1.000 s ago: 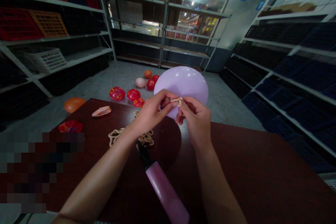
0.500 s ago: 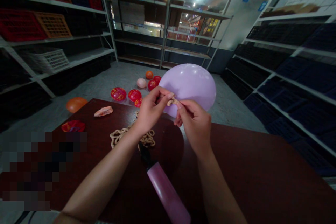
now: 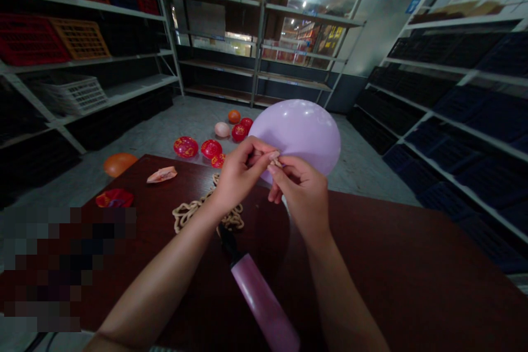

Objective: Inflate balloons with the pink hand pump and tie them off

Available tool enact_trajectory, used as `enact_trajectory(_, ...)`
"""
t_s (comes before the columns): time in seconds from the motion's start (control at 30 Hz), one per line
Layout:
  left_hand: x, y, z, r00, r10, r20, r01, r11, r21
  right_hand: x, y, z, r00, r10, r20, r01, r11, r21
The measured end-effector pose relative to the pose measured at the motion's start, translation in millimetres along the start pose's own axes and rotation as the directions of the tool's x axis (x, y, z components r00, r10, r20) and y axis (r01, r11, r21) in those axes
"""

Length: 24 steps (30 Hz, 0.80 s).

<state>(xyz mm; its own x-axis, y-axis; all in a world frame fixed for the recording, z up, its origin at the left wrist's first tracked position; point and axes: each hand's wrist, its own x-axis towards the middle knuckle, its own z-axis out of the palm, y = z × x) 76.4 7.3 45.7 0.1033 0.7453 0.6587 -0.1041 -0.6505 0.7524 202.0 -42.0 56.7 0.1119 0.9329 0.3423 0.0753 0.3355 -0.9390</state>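
A blown-up lilac balloon (image 3: 303, 132) floats above the dark red table (image 3: 412, 264), held at its neck. My left hand (image 3: 239, 176) pinches the neck with thumb and fingers. My right hand (image 3: 299, 192) is closed against it, gripping a pale rubber band (image 3: 277, 163) wound at the neck. Below the hands lie a heap of beige rubber bands (image 3: 193, 212) and a pink hand pump (image 3: 264, 308) with a black nozzle.
A limp pink balloon (image 3: 161, 175) and a limp red balloon (image 3: 114, 197) lie on the table's left. Several red, orange and pale balloons (image 3: 211, 148) rest on the grey floor behind. Metal shelves with crates line both sides and the back.
The balloon has risen slightly and shifted right. My fingers have closed tighter over the rubber band at the neck, which now shows less.
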Motion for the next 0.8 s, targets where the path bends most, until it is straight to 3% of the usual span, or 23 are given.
enact_trajectory(0.1, 0, 1, -0.1, 0.999, -0.039, 0.024, 0.040, 0.998, -0.046, 1, 0, -3, 1.000, -0.019, -0.013, 0.018, 0.999, -0.038)
enact_trajectory(0.2, -2, 2, 3.4, 0.998, -0.029, 0.064, 0.034, 0.996, -0.079, 2, 3, -6, 0.989, -0.101, -0.109, 0.078, 0.977, -0.198)
enact_trajectory(0.37, -8, 5, 12.9, 0.995, -0.005, 0.103, 0.012, 0.998, -0.065, 2, 12, -9, 0.895, -0.374, -0.243, 0.204, 0.827, -0.524)
enact_trajectory(0.47, -9, 5, 14.5, 0.996, -0.018, 0.083, 0.023, 0.998, -0.052, 2, 13, -11, 0.885, -0.427, -0.184, 0.251, 0.772, -0.584)
enact_trajectory(0.63, -6, 1, 11.8, 0.999, -0.047, -0.019, 0.046, 0.998, -0.049, 2, 4, -18, 0.906, -0.422, 0.037, 0.353, 0.704, -0.617)
enact_trajectory(0.8, -6, -1, 10.7, 0.994, -0.084, -0.070, 0.079, 0.994, -0.081, -1, -2, -19, 0.933, -0.350, 0.089, 0.340, 0.767, -0.544)
